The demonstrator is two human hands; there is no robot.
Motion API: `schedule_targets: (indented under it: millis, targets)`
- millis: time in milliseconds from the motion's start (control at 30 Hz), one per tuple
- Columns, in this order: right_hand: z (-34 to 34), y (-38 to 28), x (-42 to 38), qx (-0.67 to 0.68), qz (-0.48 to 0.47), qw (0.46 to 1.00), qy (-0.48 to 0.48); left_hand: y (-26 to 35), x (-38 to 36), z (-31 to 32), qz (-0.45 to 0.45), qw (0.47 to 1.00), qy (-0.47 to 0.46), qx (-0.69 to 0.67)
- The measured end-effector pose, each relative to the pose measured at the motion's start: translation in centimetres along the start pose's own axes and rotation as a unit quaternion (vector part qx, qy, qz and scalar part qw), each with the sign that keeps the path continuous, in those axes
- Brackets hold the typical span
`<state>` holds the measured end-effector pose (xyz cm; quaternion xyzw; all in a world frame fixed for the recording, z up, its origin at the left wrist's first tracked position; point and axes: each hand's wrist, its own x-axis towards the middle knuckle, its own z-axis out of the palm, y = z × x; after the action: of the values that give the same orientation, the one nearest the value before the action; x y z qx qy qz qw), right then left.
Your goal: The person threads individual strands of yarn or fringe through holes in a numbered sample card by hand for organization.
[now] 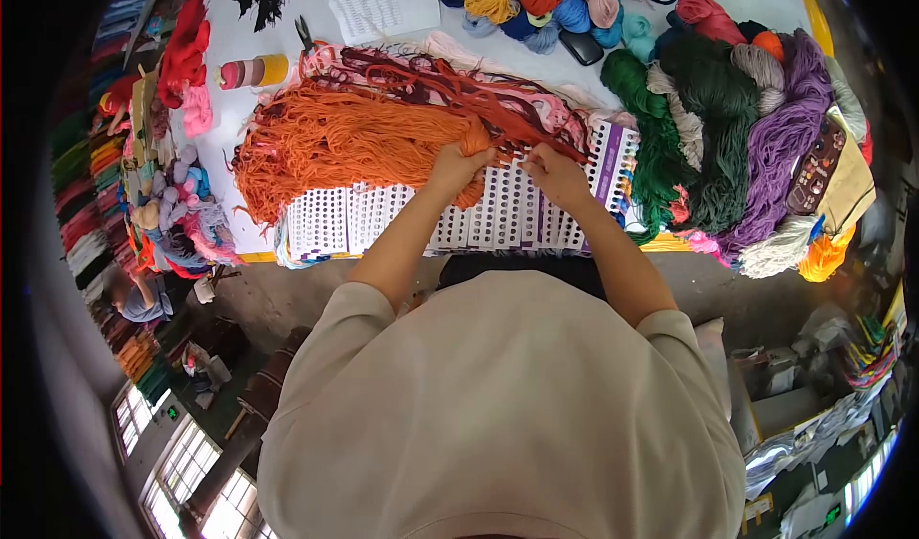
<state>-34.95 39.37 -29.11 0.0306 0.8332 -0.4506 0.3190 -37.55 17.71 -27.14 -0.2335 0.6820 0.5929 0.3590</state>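
A thick bundle of orange yarn [354, 142] lies over a row of white cards with punched holes [383, 221]. My left hand [458, 168] is closed around the looped right end of this bundle. To its right, my right hand [557, 177] is above the cards, its thumb and fingers pinched together near the holes; what they hold, if anything, is too small to make out. Dark red and pink yarn [459, 79] stretches behind the orange bundle. At the right end of the row, a card with a purple stripe [609, 161] shows.
Green skeins [641, 137], dark green [708, 99] and purple yarn [785, 156] are heaped at the right. Behind are a printed sheet [381, 1], a black computer mouse [581, 48] and small snips [304, 33]. Red yarn [185, 56] hangs at the left edge. Another person [144, 297] is at far left.
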Motion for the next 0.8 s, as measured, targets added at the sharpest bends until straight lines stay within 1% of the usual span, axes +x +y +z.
schedule_targets:
  millis: [100, 133, 167, 200, 233, 267, 300, 333, 367, 400, 433, 500, 533, 567, 600, 633, 667, 700, 733, 767, 800]
  targets:
    - [-0.2, -0.2, 0.0, -0.001, 0.021, 1.000, -0.011, 0.2, -0.7, 0.4, -0.002, 1.000, 0.010, -0.011]
    - [-0.1, -0.1, 0.0, -0.001, 0.021, 1.000, -0.011, 0.6, -1.0, 0.5, -0.066, 0.981, -0.091, -0.156]
    - [0.1, 0.2, 0.0, 0.046, 0.026, 0.998, -0.020, 1.0, -1.3, 0.6, -0.129, 0.928, -0.188, -0.296]
    - [0.2, 0.4, 0.0, 0.093, 0.031, 0.995, -0.030, 1.5, -1.8, 1.1, -0.129, 0.928, -0.187, -0.296]
    - [0.1, 0.5, 0.1, 0.092, 0.030, 0.995, -0.030, 2.2, -2.3, 2.1, -0.134, 0.953, -0.188, -0.195]
    - [0.1, 0.6, 0.2, 0.170, 0.022, 0.984, -0.046, 2.9, -2.9, 3.1, -0.138, 0.969, -0.186, -0.092]
    - [0.2, 0.7, 0.1, 0.246, 0.014, 0.967, -0.062, 3.7, -3.5, 4.2, -0.103, 0.984, -0.144, 0.027]
    - [-0.2, 0.4, 0.0, 0.245, 0.014, 0.968, -0.062, 2.8, -2.9, 4.4, -0.102, 0.984, -0.144, 0.026]
    - [-0.6, 0.3, -0.1, 0.206, 0.020, 0.975, -0.077, 1.0, -2.0, 4.5, -0.024, 0.982, -0.116, 0.150]
    - [-1.0, 0.1, -0.2, 0.167, 0.026, 0.981, -0.092, -0.4, -1.0, 4.5, 0.055, 0.958, -0.086, 0.270]
    - [-0.9, 0.0, -0.3, 0.166, 0.027, 0.982, -0.091, -1.1, -0.1, 3.8, 0.056, 0.958, -0.086, 0.268]
    - [-0.4, -0.1, -0.4, -0.002, -0.009, 0.999, -0.035, -1.8, 0.9, 0.6, 0.086, 0.896, -0.002, 0.435]
    - [-0.2, 0.1, -0.3, -0.001, -0.009, 0.999, -0.035, -0.7, 0.0, -1.2, -0.008, 0.980, -0.011, 0.201]
    - [0.3, 0.3, -0.2, -0.015, -0.015, 1.000, -0.014, 1.4, -1.5, -3.2, -0.101, 0.994, -0.018, -0.048]
    - [0.6, 0.4, -0.2, -0.030, -0.021, 0.999, 0.008, 3.3, -3.1, -5.4, -0.105, 0.986, -0.016, -0.128]
    - [0.8, 0.4, -0.2, -0.029, -0.022, 0.999, 0.008, 4.5, -4.0, -8.3, -0.098, 0.979, 0.019, -0.175]
    - [0.8, 0.4, -0.2, -0.026, -0.016, 0.999, 0.013, 4.9, -4.2, -11.7, -0.059, 0.975, -0.004, -0.215]
    - [0.9, 0.4, -0.2, -0.024, -0.010, 0.999, 0.019, 6.9, -5.7, -14.0, -0.050, 0.969, 0.012, -0.241]
    - [0.8, 0.2, -0.2, -0.024, -0.011, 0.999, 0.021, 7.2, -6.0, -16.7, 0.001, 0.965, 0.027, -0.263]
    - [0.7, 0.0, -0.3, -0.021, 0.003, 1.000, 0.010, 7.3, -6.0, -19.2, 0.028, 0.950, 0.060, -0.304]
    - [0.6, -0.3, -0.3, -0.019, 0.016, 1.000, -0.001, 7.8, -6.5, -19.4, 0.031, 0.950, 0.060, -0.305]
